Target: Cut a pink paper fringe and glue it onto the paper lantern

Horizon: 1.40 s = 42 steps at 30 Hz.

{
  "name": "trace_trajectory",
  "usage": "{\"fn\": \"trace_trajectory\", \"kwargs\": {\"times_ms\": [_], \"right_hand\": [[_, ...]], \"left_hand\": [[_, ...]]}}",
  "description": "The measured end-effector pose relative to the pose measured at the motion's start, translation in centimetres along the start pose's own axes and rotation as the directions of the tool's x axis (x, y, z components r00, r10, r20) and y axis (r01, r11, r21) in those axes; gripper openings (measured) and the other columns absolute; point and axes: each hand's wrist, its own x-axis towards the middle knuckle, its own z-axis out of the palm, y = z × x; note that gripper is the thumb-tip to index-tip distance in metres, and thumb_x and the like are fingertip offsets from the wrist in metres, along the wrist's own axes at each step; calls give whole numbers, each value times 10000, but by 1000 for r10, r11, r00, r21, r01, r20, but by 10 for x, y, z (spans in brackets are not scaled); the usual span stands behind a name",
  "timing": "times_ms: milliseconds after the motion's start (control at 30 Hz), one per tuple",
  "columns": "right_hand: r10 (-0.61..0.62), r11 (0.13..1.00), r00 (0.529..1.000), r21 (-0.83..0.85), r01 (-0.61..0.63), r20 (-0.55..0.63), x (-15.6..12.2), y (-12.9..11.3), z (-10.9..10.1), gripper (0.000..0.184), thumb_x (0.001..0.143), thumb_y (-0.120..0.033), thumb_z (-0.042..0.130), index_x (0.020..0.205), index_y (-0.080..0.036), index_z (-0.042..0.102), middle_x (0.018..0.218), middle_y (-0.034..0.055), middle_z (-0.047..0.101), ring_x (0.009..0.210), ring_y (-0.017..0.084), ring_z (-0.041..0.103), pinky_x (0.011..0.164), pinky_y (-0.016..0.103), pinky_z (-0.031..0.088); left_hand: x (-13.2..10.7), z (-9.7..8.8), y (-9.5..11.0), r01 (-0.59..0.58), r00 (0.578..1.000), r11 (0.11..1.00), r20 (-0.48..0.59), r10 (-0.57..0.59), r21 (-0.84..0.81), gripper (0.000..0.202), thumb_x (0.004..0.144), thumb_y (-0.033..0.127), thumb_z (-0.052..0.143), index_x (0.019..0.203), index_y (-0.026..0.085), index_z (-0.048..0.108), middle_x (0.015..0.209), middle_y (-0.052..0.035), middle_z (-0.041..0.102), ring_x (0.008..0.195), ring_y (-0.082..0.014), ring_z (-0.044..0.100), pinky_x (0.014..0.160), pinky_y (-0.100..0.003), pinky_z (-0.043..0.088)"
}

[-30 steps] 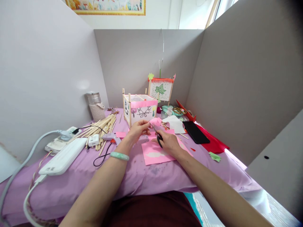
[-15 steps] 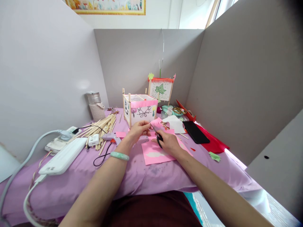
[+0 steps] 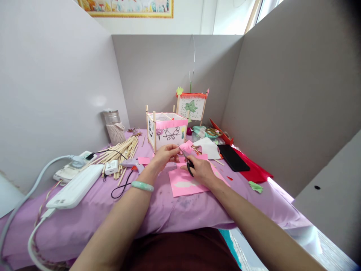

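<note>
My right hand [image 3: 199, 169] is closed around black-handled scissors [image 3: 190, 168], their blades pointing up and left towards a small pink paper strip [image 3: 186, 146] with a fringed edge. Between its pinched fingertips my left hand [image 3: 166, 155] holds the strip's left end; a pale green bangle [image 3: 142, 186] circles that wrist. Under my right hand lies a larger pink sheet [image 3: 180, 188] with a pale patch on it. Just behind my hands stands a stick-framed paper lantern [image 3: 170, 133] with drawn panels and a pink band along its top.
Left are wooden sticks [image 3: 128, 148], a glue gun [image 3: 132, 163], a white power bank [image 3: 76, 186] with cables, and a jar [image 3: 113, 126]. A phone [image 3: 233, 157] lies right on red material [image 3: 255, 169]. Behind hangs another lantern [image 3: 192, 107]. Grey panels enclose the table.
Almost nothing differs. Both hands keep their places at the pink strip, with the scissors still at its edge.
</note>
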Motion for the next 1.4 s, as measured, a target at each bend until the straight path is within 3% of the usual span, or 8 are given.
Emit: {"fn": "trace_trajectory", "kwargs": {"times_ms": [1400], "right_hand": [[26, 999, 1000, 34, -25, -5, 2, 1, 1, 322, 831, -488, 624, 1026, -232, 615, 840, 10, 723, 765, 191, 674, 621, 250, 400]], "left_hand": [[1, 0, -2, -6, 1000, 1000, 17, 6, 10, 207, 733, 283, 719, 765, 124, 590, 741, -38, 654, 484, -79, 577, 516, -240, 530]]}}
